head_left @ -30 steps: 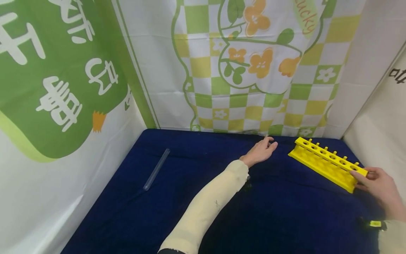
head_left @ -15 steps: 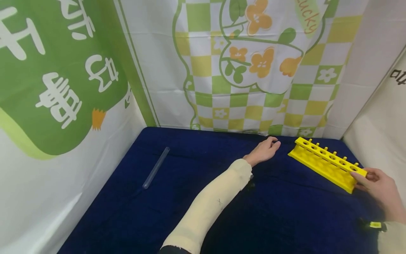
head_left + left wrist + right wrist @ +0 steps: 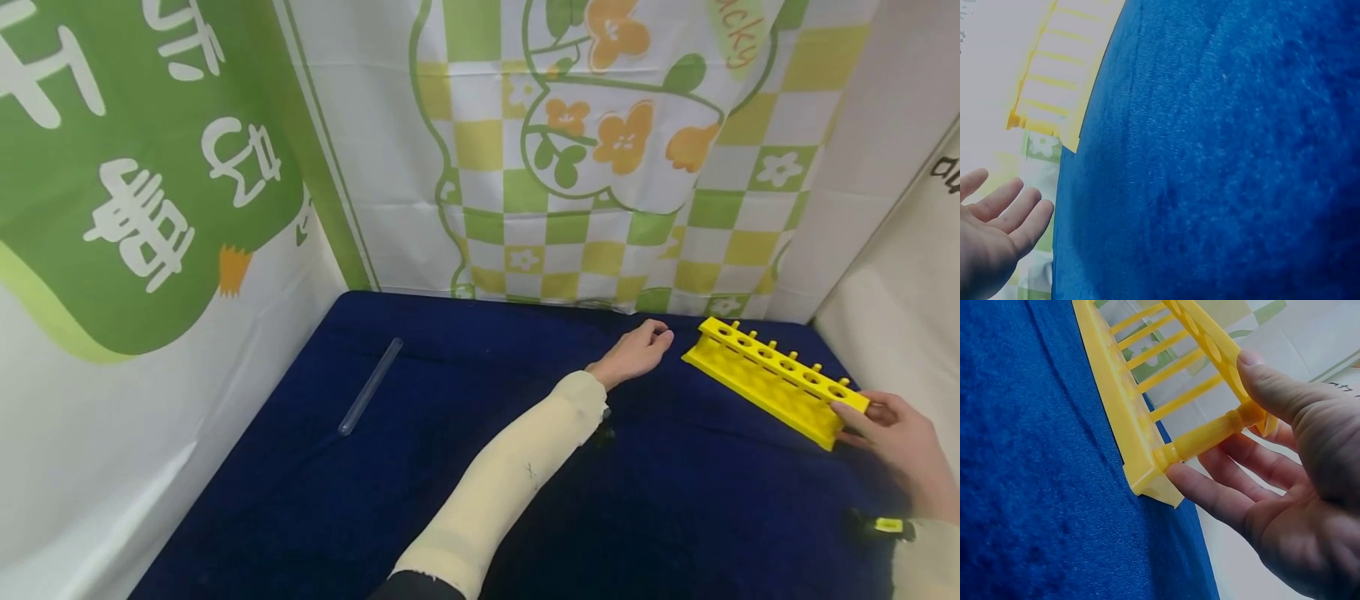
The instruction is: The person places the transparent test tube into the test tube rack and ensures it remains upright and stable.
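A yellow test tube rack [image 3: 776, 375] with a row of round holes and short pegs stands at the right of the table. My right hand [image 3: 896, 437] grips its near end, the thumb on the top plate and the fingers around the end post [image 3: 1207, 439], as the right wrist view shows. My left hand [image 3: 637, 350] is held apart from the rack's far end, fingers loosely bent and nothing in them. In the left wrist view its fingers [image 3: 1019, 209] are spread below the rack [image 3: 1063, 69]. A clear test tube [image 3: 371, 387] lies on the table's left side.
Dark blue cloth [image 3: 450, 358] covers the table. A patterned curtain [image 3: 570, 242] hangs along the back edge, a green and white one [image 3: 247, 350] at the left, and a pale one [image 3: 900, 275] at the right.
My left hand has moved a little to the right, towards the rack's far end. The right hand keeps its grip, and the rack stays in place. The head view has tilted slightly.
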Tool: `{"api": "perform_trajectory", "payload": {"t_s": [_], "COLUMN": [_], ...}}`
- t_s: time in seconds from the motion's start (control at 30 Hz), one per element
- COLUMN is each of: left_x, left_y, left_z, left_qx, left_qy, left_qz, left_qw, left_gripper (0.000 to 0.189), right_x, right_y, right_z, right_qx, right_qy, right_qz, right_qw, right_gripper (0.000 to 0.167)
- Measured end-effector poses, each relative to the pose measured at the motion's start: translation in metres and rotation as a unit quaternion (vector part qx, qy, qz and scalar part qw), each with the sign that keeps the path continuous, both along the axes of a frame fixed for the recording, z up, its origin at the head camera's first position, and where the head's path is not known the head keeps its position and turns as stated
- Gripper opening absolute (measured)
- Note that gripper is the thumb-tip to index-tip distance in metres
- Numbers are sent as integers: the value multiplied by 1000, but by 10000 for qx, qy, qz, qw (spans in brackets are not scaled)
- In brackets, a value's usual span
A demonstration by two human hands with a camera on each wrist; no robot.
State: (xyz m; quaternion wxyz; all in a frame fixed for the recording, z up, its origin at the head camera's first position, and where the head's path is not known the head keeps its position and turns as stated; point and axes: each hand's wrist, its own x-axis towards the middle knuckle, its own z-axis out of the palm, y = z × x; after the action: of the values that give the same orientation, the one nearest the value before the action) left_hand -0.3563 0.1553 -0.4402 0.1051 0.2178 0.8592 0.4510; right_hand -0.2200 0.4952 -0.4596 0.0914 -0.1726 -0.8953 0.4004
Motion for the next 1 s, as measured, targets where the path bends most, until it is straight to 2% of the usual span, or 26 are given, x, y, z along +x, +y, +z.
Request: {"api": "perform_trajectory", "payload": {"t_s": [0.23,0.4,0.57,0.77,1.0], "left_x": [-4,-3,0,2,0], "left_y": [4,5,8,11,13], "left_z": [-3,-5,-6,-8,-8], "left_qx": [-60,-1,106,366,673], "left_qy": [13,-63,-279,-293,-255], "left_qz": [-40,-29,71,94,196], "left_qw": [10000,10000,9995,9989,9972], "left_gripper": [45,45,44,41,38], "right_x": [-4,-5,-4,-4,-7], "right_y": [7,10,11,14,15], "right_z": [-4,-6,-6,-6,-6], "right_qx": [-49,0,56,99,100], "right_qy": [214,282,327,342,355], "right_qz": [121,149,212,241,330], "right_qw": [9997,9995,9992,9991,9988], "right_gripper": [69,71,69,66,70]}}
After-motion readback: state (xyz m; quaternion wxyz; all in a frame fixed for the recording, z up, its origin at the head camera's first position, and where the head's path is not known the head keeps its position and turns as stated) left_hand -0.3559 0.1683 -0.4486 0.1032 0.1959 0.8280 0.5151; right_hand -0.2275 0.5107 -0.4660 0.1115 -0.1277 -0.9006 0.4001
